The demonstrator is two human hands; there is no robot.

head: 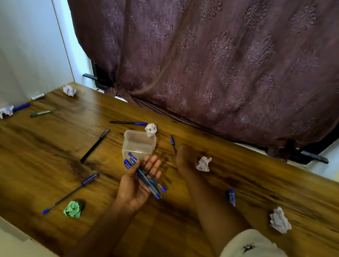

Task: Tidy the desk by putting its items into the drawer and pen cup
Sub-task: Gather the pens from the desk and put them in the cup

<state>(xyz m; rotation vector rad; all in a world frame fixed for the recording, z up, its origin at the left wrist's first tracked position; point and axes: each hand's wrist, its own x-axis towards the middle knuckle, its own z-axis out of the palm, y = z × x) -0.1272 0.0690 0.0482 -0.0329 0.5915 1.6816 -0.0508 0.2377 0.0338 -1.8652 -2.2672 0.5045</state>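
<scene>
Head view, centre: left hand (131,188) carries pens (146,176) on its flat palm beside the cup (139,146), probably batching them; right hand (184,157) too blurred to tell.

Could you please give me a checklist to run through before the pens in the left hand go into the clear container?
1. Pen bundle lying across the left hand: ok.
2. Clear container upright, open-topped, just beyond the bundle: ok.
3. Container mouth free: cannot tell; a crumpled white paper sits at its far rim.
4. Right hand out of the way: ok, it is off to the container's right.
5. Right hand's grip: cannot tell, blurred.
6. Desk cleared: not ok, loose pens remain.
</scene>
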